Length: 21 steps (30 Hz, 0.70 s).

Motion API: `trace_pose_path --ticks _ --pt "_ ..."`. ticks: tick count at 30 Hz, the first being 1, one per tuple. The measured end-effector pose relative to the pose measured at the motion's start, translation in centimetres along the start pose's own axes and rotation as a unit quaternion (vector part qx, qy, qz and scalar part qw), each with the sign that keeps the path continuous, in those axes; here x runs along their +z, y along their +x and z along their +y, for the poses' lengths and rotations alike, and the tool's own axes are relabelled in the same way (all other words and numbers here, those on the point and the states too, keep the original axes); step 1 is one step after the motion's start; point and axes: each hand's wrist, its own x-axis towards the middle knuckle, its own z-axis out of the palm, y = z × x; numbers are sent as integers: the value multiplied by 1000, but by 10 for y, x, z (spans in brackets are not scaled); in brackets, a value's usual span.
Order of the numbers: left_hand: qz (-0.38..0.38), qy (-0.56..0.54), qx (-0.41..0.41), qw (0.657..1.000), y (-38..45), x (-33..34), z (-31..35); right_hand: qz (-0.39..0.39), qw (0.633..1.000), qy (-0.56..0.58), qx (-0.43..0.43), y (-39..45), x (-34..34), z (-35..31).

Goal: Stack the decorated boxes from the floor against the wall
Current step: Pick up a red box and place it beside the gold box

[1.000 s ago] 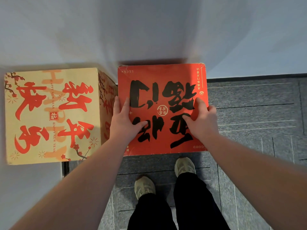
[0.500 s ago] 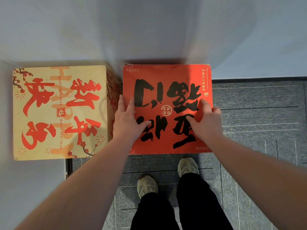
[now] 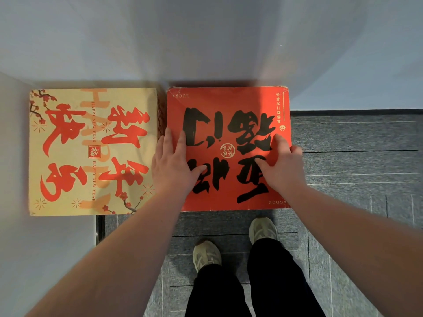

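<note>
Two hands press flat on the red box (image 3: 229,106): left hand (image 3: 171,165) at its left edge, right hand (image 3: 282,165) at its right (fingers spread, gripping nothing). It stands against the wall (image 3: 206,37), just beside the beige box (image 3: 91,152).

Dim, soft shadows (edges warped)

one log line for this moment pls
stage: placing red box at wall | left hand: flat on top | right hand: on top, right edge | beige box: beside, left
</note>
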Motion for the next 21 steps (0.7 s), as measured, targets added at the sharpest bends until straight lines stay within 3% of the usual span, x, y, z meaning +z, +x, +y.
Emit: trace_pose_path --ticks 21 --pt "3 -7 -29 1000 -2 -1 -21 -2 1000 -19 4 -10 12 -21"
